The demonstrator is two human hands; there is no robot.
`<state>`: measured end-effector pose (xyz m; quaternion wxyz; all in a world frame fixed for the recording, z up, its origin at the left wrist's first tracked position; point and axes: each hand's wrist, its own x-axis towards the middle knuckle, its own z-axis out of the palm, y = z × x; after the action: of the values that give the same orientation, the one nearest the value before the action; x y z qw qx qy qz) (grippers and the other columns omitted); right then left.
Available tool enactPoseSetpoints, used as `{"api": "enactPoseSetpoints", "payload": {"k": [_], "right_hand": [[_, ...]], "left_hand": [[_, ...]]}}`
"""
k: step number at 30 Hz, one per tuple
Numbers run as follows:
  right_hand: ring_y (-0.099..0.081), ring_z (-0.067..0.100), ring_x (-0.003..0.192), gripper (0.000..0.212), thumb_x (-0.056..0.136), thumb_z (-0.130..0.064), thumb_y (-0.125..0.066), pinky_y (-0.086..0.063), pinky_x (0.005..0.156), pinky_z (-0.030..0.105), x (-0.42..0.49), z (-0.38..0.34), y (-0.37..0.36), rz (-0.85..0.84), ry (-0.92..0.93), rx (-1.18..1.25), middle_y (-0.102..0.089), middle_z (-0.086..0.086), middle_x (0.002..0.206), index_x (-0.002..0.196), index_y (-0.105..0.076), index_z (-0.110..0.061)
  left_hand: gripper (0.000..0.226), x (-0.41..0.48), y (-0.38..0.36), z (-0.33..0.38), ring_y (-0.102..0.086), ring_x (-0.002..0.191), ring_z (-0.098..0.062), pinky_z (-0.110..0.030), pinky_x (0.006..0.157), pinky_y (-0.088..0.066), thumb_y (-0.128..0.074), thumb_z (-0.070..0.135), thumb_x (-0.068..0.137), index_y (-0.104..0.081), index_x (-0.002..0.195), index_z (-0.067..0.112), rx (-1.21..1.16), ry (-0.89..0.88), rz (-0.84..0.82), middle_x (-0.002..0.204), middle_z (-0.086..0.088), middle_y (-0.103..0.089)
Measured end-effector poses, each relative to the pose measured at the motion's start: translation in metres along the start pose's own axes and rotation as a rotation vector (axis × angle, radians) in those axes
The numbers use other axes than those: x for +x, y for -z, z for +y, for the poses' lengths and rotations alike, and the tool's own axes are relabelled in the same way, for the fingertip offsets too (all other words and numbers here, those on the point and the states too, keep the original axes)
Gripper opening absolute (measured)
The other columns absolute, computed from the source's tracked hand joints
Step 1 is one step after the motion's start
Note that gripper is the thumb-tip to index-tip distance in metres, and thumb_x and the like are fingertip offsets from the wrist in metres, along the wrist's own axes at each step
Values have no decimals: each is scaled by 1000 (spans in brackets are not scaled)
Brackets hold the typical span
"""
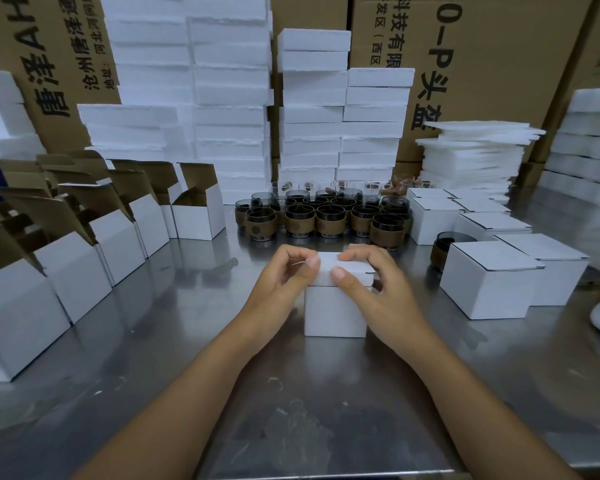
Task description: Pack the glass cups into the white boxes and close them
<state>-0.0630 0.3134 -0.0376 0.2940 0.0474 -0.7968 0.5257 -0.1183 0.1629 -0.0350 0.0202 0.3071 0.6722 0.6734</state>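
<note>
We see left hand (284, 273) and right hand (373, 282) pinching the white box (335, 313) lid. Closed boxes (489, 282) few; glass cups (328, 218) many

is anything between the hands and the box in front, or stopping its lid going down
Nothing visible. The left hand and right hand already pinch the lid of the white box, which looks nearly shut.

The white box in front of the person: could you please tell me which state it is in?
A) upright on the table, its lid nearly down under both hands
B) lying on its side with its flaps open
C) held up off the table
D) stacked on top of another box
A: the white box stands upright on the steel table, and the left hand and right hand grip its nearly closed lid.
</note>
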Motion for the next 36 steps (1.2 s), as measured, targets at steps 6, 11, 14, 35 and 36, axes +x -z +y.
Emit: {"api": "enactPoseSetpoints", "payload": {"k": [6,11,14,35,36], "right_hand": [[-48,-16,100,27,98,-22,-43,-33,81,2,4,-2,0,26,-36,85,-55,-15,111,85,-65,-29],[-48,-7,105,34,95,-2,-44,-32,86,3,6,0,1,0,-34,79,-53,-12,111,81,-64,-27],[-47,-5,108,36,93,2,-43,-32,87,4,5,-1,0,-2,-35,68,-52,-15,111,84,-64,-26],[-34,6,110,92,69,-45,-79,-32,89,25,51,-35,40,-527,-102,-646,-33,-12,119,144,-28,-31],[-35,7,108,91,69,-42,-79,-32,85,24,57,-37,47,-487,-106,-624,-32,-11,117,144,-27,-31]], "left_hand": [[10,4,2,-6,-56,83,7,-9,78,-43,-55,28,91,-61,97,25,-13,79,6,88,18,-62],[19,4,2,-5,-54,83,14,-3,73,-41,-50,17,94,-57,103,32,34,64,-7,100,17,-58],[26,4,1,-3,-55,86,14,-4,70,-42,-50,10,93,-54,108,32,27,59,-14,109,12,-56],[26,15,-1,-8,-64,99,-8,-28,93,-43,-39,38,93,-55,107,24,-164,149,211,106,1,-67],[25,16,-1,-9,-64,100,-11,-30,94,-43,-39,36,93,-55,106,23,-174,151,223,106,-2,-67]]}}
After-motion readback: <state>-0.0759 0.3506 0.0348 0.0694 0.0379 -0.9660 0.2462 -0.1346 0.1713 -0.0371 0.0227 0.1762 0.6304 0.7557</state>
